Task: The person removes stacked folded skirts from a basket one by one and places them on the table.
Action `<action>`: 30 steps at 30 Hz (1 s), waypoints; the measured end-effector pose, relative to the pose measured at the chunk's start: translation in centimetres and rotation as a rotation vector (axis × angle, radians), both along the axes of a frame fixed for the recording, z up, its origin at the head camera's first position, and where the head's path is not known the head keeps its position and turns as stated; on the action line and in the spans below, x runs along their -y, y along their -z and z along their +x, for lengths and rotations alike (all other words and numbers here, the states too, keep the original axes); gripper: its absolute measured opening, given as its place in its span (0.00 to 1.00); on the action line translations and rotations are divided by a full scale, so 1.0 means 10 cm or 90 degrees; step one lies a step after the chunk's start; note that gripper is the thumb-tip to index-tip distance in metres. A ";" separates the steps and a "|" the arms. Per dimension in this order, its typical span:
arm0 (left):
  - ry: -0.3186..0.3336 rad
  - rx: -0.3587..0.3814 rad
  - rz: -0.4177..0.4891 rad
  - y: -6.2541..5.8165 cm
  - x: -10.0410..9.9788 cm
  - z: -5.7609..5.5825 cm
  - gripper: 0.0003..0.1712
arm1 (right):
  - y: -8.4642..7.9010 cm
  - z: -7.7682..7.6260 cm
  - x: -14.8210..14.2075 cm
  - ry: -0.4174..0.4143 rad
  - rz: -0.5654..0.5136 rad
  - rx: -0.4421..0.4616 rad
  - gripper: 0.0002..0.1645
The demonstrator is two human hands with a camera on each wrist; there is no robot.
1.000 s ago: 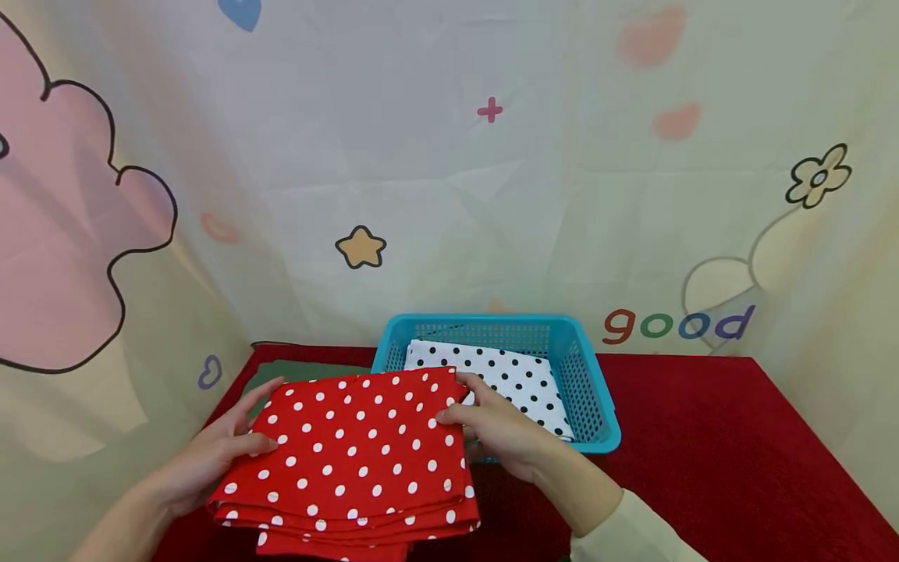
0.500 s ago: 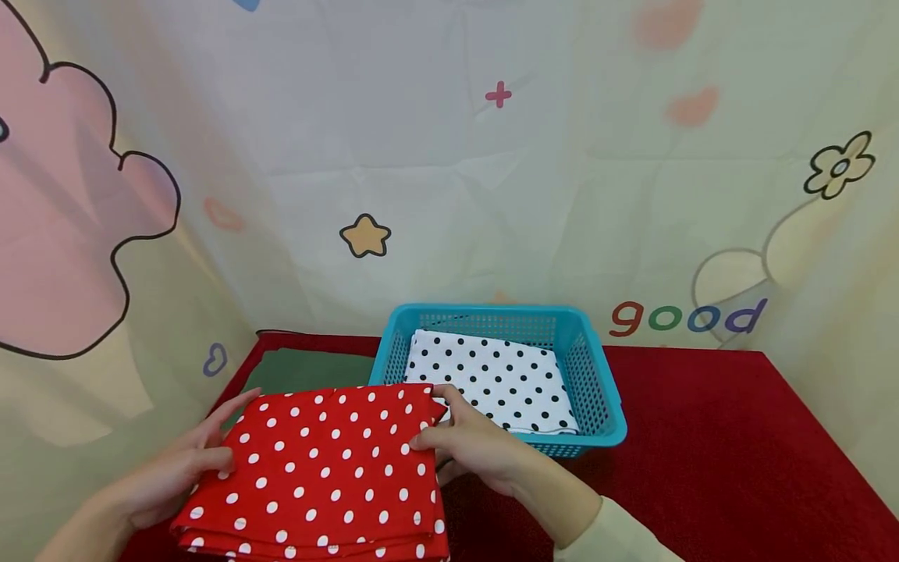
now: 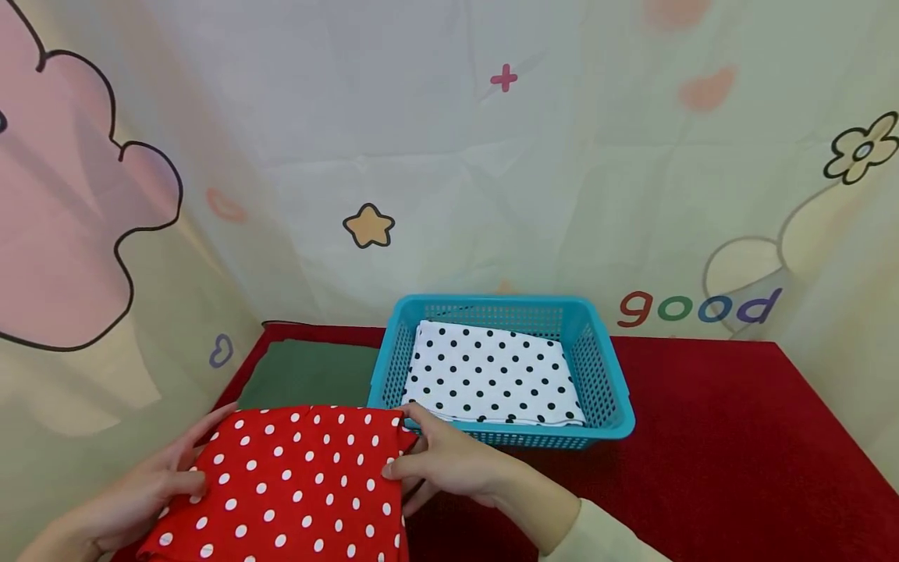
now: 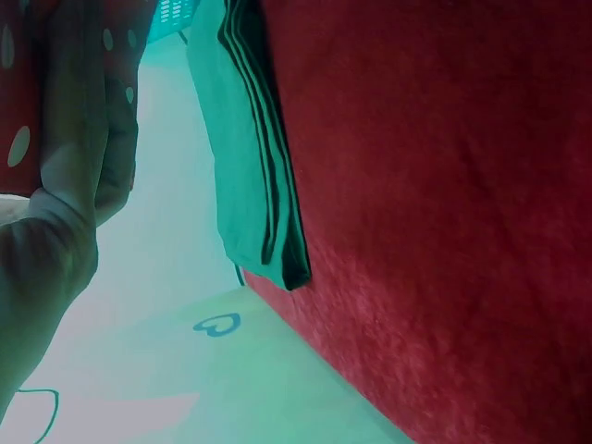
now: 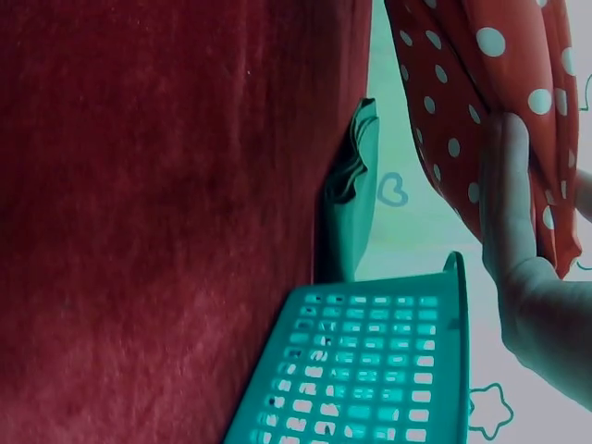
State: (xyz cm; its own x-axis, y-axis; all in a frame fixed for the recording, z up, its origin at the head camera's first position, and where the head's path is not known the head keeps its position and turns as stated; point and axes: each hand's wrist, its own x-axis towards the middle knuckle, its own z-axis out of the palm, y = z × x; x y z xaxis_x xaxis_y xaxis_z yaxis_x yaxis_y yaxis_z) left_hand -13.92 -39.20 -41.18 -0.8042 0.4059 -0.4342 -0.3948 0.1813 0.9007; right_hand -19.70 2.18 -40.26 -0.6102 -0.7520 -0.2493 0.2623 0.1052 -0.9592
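A folded red cloth with white polka dots [image 3: 295, 484] is held up between both hands at the lower left of the head view. My left hand [image 3: 140, 499] grips its left side, thumb on top and fingers beneath. On the right side my right hand [image 3: 442, 460] pinches the cloth near its far corner, thumb above, fingers under the layers. In the right wrist view the red cloth [image 5: 518, 102] hangs above the table, the fingers [image 5: 507, 176] flat along its underside. The left wrist view shows the left hand [image 4: 79, 148] supporting the cloth from below.
A blue plastic basket [image 3: 611, 375] stands at the back middle, with a folded white cloth with black dots [image 3: 492, 375] inside. Left of it lies a folded green cloth [image 3: 309, 371]. The table has a dark red cover [image 3: 702, 437]. A printed curtain [image 3: 449, 195] hangs behind.
Both hands have moved left and down in the head view, carrying the red polka-dot cloth toward the near edge. More of the basket and the white cloth now shows. The head view has shifted slightly.
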 end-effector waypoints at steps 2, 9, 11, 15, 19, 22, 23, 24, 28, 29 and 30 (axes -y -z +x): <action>0.008 0.000 0.006 0.00 0.03 0.00 0.55 | 0.01 0.00 0.02 -0.010 -0.002 -0.001 0.34; -0.023 0.049 -0.014 0.06 0.12 0.09 0.59 | 0.11 0.05 0.13 -0.041 -0.019 0.002 0.30; -0.026 0.060 -0.014 0.08 0.16 0.13 0.60 | 0.14 0.06 0.16 -0.058 -0.016 0.008 0.29; -0.016 0.070 -0.005 0.11 0.23 0.16 0.59 | 0.18 0.07 0.21 -0.081 -0.005 0.015 0.29; -0.012 0.086 -0.001 0.13 0.25 0.19 0.60 | 0.21 0.06 0.22 -0.096 0.007 0.024 0.29; -0.011 0.095 -0.007 0.15 0.25 0.19 0.60 | 0.24 0.05 0.23 -0.105 0.018 0.023 0.29; -0.008 0.098 -0.005 0.16 0.26 0.19 0.60 | 0.25 0.05 0.23 -0.107 0.021 0.022 0.28; -0.008 0.100 -0.006 0.17 0.26 0.19 0.60 | 0.27 0.04 0.23 -0.109 0.024 0.020 0.27; 0.005 0.107 0.008 0.22 0.30 0.18 0.60 | 0.33 0.02 0.23 -0.119 0.030 0.015 0.25; 0.008 0.113 0.015 0.23 0.31 0.18 0.60 | 0.34 0.02 0.23 -0.122 0.032 0.016 0.25; 0.008 0.116 0.017 0.24 0.32 0.18 0.60 | 0.35 0.02 0.24 -0.125 0.033 0.017 0.25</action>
State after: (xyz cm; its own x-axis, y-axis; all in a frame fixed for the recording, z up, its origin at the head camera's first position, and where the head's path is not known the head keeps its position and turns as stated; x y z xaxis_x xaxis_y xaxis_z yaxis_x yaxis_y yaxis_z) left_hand -12.14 -42.38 -43.58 -0.7083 0.4283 -0.5612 -0.5498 0.1640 0.8190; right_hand -19.53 -0.18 -43.73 -0.4459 -0.8414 -0.3053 0.2572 0.2063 -0.9441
